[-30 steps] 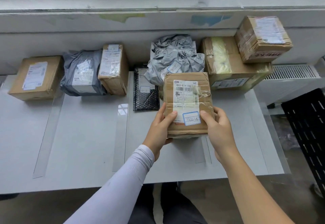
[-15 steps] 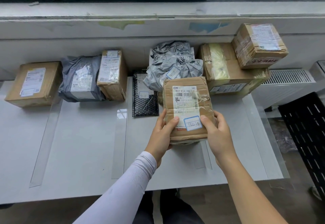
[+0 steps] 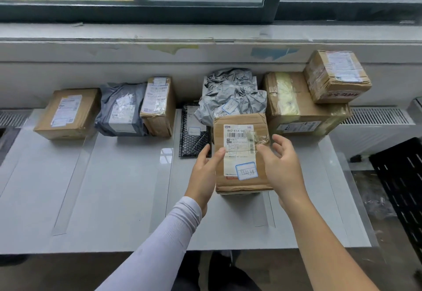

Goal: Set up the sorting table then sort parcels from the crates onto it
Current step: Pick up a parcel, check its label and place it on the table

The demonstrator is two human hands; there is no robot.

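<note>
Grey sorting table (image 3: 127,199) pushed up against a wall under a dark-framed window (image 3: 205,10), with strips of clear tape marking lanes on the top.

Dead centre, the left hand (image 3: 203,174) has its fingers straight and relaxed, thumb tip just touching the left edge of the taped cardboard parcel (image 3: 242,153) with the 862-E14 label, not really gripping it. The right hand (image 3: 282,167) is spread loosely at the parcel's right side, fingers fanned out and slightly curved, and holds nothing (whether it touches the box at all I can't tell). The parcel itself lies flat on the table between the two hands, label up, with a blue-bordered sticker near its close end.

Going outward: at 12 o'clock from the parcel, touching its far edge, there's a crumpled silver-grey poly mailer (image 3: 230,94). At about 10 o'clock, just beside it, a black bubble mailer (image 3: 194,131) lies flat. Further toward 9–10 o'clock there's a narrow brown box (image 3: 157,106) tilted against a dark grey poly bag (image 3: 121,110), then a flat brown carton (image 3: 68,112) well apart at the far left. At 1–2 o'clock sits a big box with yellowish tape (image 3: 294,106), and a smaller taped box (image 3: 335,76) is stacked on its right end. A white radiator (image 3: 376,117) is beyond the table at 3 o'clock, with a black slotted crate (image 3: 402,181) below it.
</note>
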